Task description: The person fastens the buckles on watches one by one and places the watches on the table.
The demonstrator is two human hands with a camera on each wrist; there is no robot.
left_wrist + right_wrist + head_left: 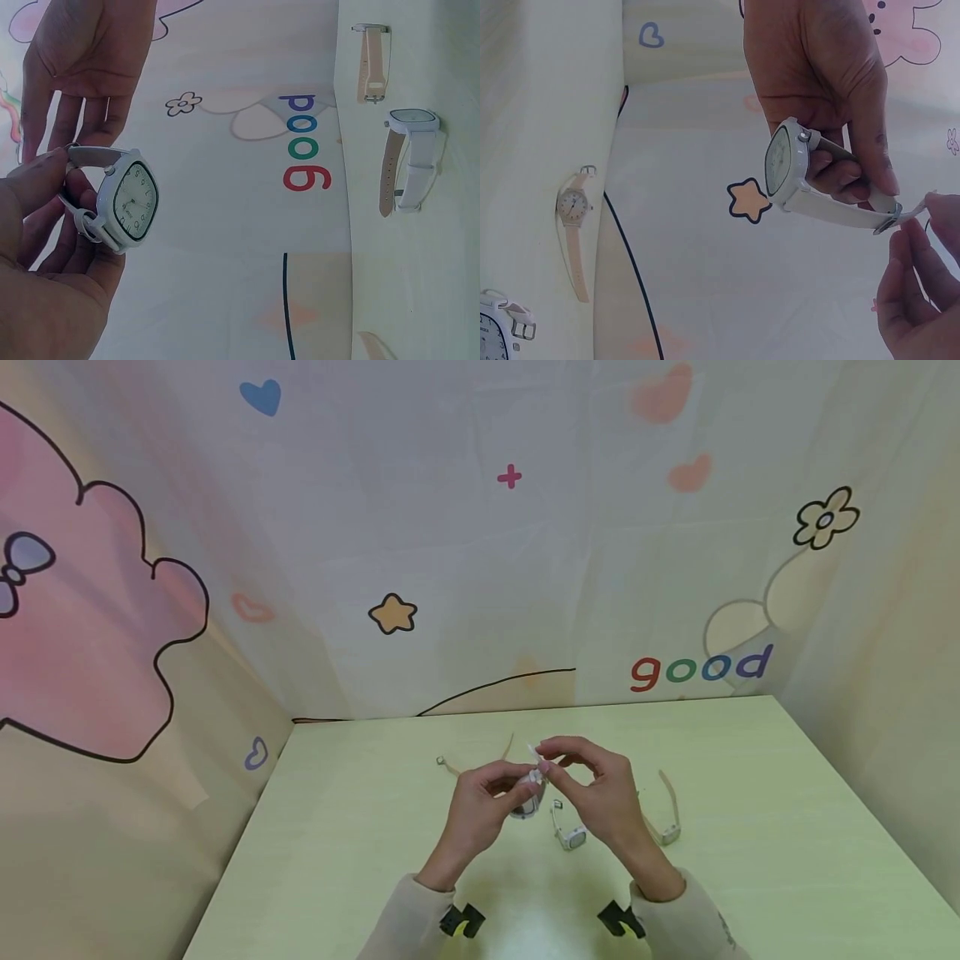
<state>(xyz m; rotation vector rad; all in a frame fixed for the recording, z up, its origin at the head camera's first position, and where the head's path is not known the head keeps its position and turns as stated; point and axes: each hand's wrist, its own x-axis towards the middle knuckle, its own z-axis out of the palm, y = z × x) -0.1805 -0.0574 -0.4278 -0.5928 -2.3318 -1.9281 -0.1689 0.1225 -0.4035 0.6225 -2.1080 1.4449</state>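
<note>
A white wristwatch (136, 201) with a rounded-square case is held up between the two hands, over the table. My left hand (480, 806) grips its band, thumb pressed on the white strap (838, 212) near the metal buckle (889, 219). With thumb and fingers, my right hand (600, 789) pinches the strap's free end beyond that buckle. The dial faces away from the hands in both wrist views. Below, between the forearms, a second white watch (574, 837) lies on the table.
Beside the right forearm lies a watch with a tan-lined strap (670, 833). A peach-strapped watch (574, 206) is on the table beyond the left hand, partly hidden in the head view. The pale table (352, 827) ends at a printed cloth backdrop (450, 527).
</note>
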